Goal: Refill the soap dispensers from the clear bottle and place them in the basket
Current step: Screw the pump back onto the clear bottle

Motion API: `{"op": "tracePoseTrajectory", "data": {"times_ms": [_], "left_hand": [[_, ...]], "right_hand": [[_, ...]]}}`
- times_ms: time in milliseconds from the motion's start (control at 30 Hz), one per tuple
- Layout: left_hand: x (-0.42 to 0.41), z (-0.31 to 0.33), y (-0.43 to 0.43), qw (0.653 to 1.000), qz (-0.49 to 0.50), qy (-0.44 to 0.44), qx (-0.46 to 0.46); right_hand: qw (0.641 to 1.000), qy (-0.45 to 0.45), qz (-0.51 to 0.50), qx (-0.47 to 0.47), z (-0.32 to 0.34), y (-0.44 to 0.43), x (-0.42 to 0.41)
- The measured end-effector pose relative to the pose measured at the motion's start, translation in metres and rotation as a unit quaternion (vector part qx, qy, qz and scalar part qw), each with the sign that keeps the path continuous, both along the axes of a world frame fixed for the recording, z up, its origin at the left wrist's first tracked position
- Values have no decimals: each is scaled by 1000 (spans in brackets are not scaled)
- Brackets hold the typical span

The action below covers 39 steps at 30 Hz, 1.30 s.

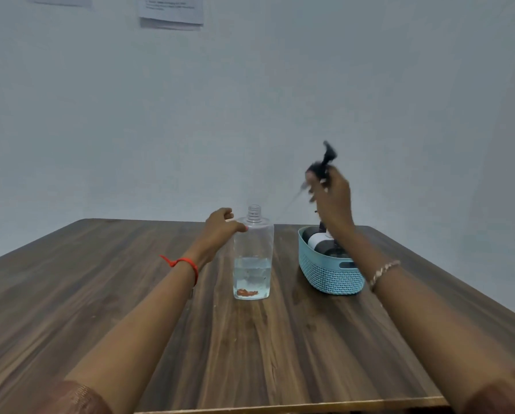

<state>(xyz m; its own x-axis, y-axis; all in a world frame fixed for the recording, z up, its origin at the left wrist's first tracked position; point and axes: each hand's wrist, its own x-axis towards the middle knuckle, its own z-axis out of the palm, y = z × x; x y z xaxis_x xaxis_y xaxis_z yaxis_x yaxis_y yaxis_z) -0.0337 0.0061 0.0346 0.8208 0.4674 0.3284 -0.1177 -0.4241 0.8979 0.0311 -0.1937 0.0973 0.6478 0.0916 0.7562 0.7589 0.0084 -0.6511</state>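
A clear plastic bottle stands upright and uncapped on the dark wood-grain table, roughly a third full of clear liquid. The left hand holds it at the shoulder. The right hand, raised above the teal perforated plastic basket, pinches a blurred black pump head whose thin tube slants down toward the bottle's neck. Dark dispenser bottles sit in the basket

In front of me lies a dark brown wood-grain surface with a pale strip along its near edge. Behind it rises a plain pale grey-blue wall. White printed paper sheets hang high on it, their text too blurred to read.
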Motion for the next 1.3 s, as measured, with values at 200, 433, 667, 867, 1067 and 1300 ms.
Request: {"op": "tracePoseTrajectory", "data": {"times_ms": [200,433,667,867,1067,1300], "left_hand": [[3,-6,-7,999,-23,6,24],[4,-8,-10,999,-29,0,44],[8,-15,-8,998,-38,-21,45],[10,-15,-12,998,-37,-20,40],[14,-16,-13,998,-46,-10,39],[14,-19,-12,998,-64,-5,17]], "right_hand": [[991,-71,40,103,84,8,-14],[997,-73,39,14,88,25,-16],[995,-15,62,-81,61,40,-10],[967,52,56,-243,16,59,-2],[969,65,62,-230,11,63,1],[955,67,57,-283,-7,73,7]]}}
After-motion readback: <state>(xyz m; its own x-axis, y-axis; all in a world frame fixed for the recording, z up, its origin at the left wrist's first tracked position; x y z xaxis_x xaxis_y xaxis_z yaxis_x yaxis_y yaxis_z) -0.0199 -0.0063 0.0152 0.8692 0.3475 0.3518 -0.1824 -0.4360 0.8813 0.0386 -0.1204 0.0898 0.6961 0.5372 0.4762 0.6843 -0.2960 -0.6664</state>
